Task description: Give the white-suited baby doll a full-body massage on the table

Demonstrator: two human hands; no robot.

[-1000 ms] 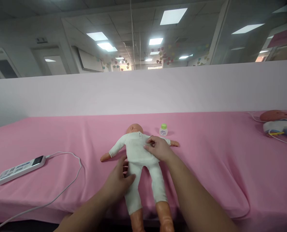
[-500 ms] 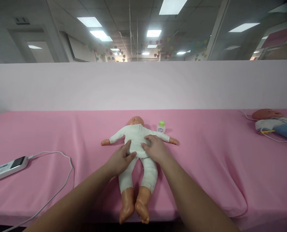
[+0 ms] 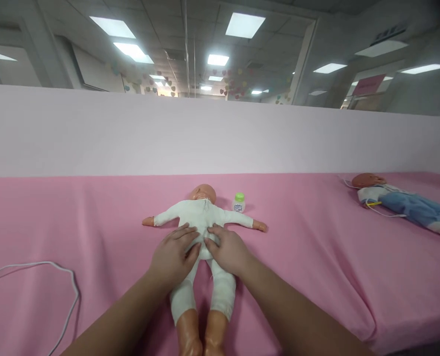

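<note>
The baby doll (image 3: 201,232) lies face down in the middle of the pink-covered table (image 3: 316,257), its long axis running straight away from the person, head at the far end, feet toward the near edge, arms spread to either side. Left hand (image 3: 173,254) and right hand (image 3: 229,251) rest flat and open, side by side on its lower back, equally near. A small green-capped bottle (image 3: 238,202) stands just beside its head.

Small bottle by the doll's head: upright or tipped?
Upright: the bottle stands on the pink cloth, green cap on top.
</note>
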